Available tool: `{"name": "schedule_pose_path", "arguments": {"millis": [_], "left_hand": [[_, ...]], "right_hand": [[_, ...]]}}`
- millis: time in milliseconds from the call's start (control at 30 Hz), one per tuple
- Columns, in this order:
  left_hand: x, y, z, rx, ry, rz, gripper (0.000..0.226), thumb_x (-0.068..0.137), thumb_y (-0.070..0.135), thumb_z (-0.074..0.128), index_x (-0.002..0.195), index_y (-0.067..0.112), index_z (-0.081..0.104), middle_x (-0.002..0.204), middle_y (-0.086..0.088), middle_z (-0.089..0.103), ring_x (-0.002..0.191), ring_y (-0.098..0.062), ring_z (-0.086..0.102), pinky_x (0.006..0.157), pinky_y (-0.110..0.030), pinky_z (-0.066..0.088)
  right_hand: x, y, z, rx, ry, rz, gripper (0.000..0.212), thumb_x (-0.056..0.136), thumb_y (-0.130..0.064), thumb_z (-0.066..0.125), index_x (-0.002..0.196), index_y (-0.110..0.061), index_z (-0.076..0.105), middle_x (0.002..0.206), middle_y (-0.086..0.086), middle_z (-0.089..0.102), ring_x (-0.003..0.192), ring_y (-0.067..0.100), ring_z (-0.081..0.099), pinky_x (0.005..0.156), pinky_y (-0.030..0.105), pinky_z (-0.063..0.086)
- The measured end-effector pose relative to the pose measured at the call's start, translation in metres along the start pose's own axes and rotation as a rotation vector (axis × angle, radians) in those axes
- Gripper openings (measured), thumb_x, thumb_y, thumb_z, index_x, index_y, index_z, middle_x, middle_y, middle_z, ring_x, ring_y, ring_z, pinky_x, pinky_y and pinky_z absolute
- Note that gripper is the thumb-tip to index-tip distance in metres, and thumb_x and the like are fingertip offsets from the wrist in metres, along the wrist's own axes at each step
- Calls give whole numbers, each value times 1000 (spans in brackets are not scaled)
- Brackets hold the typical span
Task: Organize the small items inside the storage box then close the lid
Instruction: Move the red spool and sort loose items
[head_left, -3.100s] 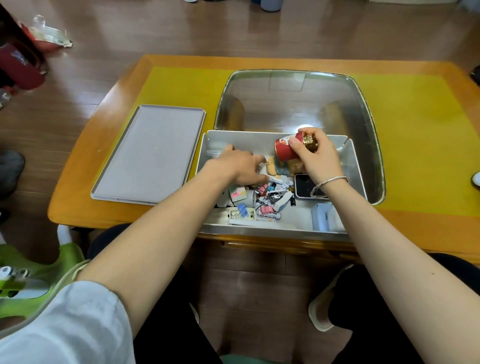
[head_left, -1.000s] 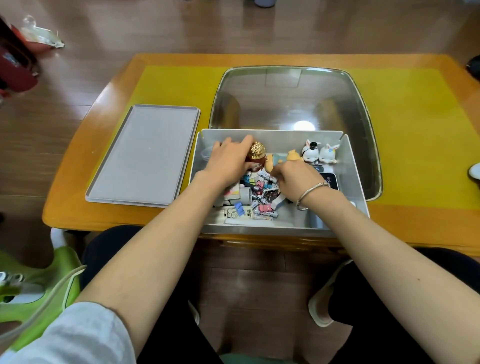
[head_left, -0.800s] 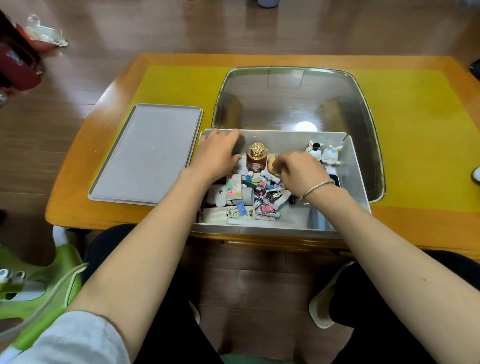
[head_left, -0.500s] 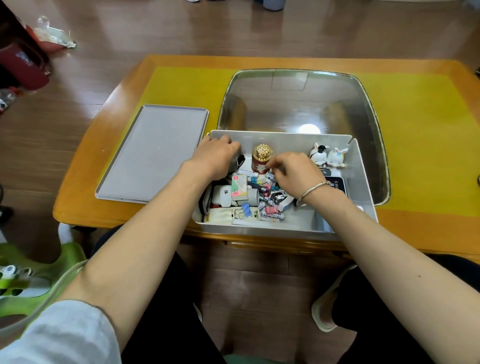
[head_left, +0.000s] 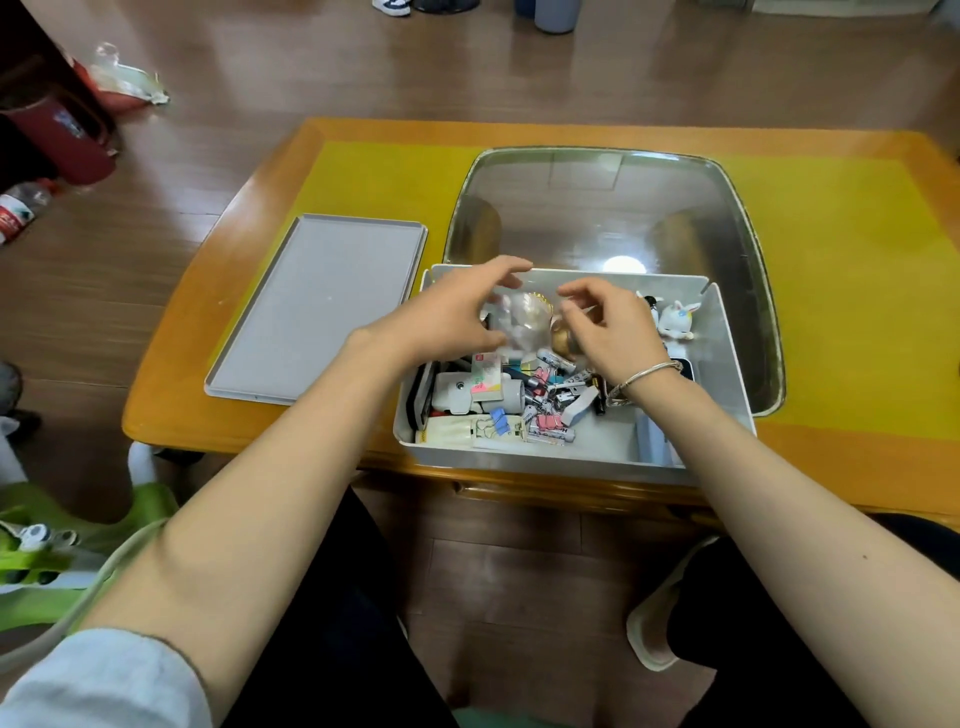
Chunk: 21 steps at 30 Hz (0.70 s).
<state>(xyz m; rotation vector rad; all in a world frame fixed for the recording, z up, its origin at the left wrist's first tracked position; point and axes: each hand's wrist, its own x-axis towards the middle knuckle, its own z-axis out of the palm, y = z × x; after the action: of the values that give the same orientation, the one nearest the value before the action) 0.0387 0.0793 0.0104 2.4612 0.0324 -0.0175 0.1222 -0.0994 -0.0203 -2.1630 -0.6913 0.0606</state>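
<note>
Your left hand (head_left: 457, 317) is spreading its fingers, gripping nothing; your right hand (head_left: 605, 325) is curling loosely over a gold item, grip unclear. Clips and batteries (head_left: 548, 395) are lying jumbled mid-storage box (head_left: 727, 364). Lid (head_left: 317, 312) is waiting beside it: sorting unfinished.

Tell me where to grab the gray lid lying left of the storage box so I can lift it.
Take the lid by its near short edge, coming from the table's front: it lies flat, rim up, with that edge bare and closest to the left hand.
</note>
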Motion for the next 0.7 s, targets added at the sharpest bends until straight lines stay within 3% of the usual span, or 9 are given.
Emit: {"name": "schedule_pose_path", "arguments": {"millis": [67, 133, 233, 333, 433, 600, 700], "left_hand": [[-1, 0, 1, -159, -97, -41, 73, 81, 6, 66, 143, 27, 34, 131, 9, 47, 117, -7, 50, 81, -21, 50], [2, -10, 0, -179, -47, -107, 64, 84, 1, 57, 142, 22, 37, 134, 2, 48, 120, -12, 49, 87, -23, 45], [15, -26, 4, 18, 52, -205, 52, 86, -3, 50, 135, 13, 43, 134, -9, 51, 122, -23, 50, 96, -31, 44], [30, -34, 17, 164, -42, -231, 44, 90, 1, 49, 132, 13, 44, 134, -12, 53, 121, -28, 51, 101, -41, 43], [43, -38, 29, 310, -154, -281, 38, 91, 5, 50, 128, 14, 48, 130, -13, 55, 116, -31, 53, 96, -39, 44], [46, -43, 37, 352, -121, -337, 39, 85, 8, 66, 122, 10, 54, 123, -13, 60, 110, -31, 57, 88, -34, 45], [45, -41, 37, 386, -152, -375, 27, 87, 8, 60, 114, 6, 58, 117, -16, 61, 105, -32, 58, 81, -33, 44]], "right_hand": [[1, 0, -5, 9, 37, 19, 18, 91, -18, 54, 99, -12, 68, 86, 0, 67, 76, 12, 60, 74, 19, 45], [1, 2, -8, -8, 35, 45, 20, 92, -20, 52, 96, -10, 69, 89, 4, 69, 83, 18, 63, 80, 31, 50], [1, 7, -8, -86, 2, 94, 21, 92, -19, 52, 94, -10, 70, 91, 5, 71, 84, 20, 63, 81, 32, 49], [-1, 11, -4, -202, -113, 125, 19, 91, -20, 52, 96, -15, 70, 94, 6, 71, 90, 22, 63, 86, 36, 49], [-2, 13, -2, -231, -147, 131, 21, 93, -21, 51, 98, -13, 70, 96, 8, 71, 95, 25, 62, 85, 36, 48], [-2, 16, -6, -190, -121, 128, 21, 93, -21, 52, 92, -12, 70, 89, 7, 71, 88, 23, 63, 80, 31, 49], [-2, 17, -6, -198, -151, 124, 19, 92, -22, 53, 95, -14, 70, 91, 6, 71, 89, 22, 63, 85, 38, 50]]}}
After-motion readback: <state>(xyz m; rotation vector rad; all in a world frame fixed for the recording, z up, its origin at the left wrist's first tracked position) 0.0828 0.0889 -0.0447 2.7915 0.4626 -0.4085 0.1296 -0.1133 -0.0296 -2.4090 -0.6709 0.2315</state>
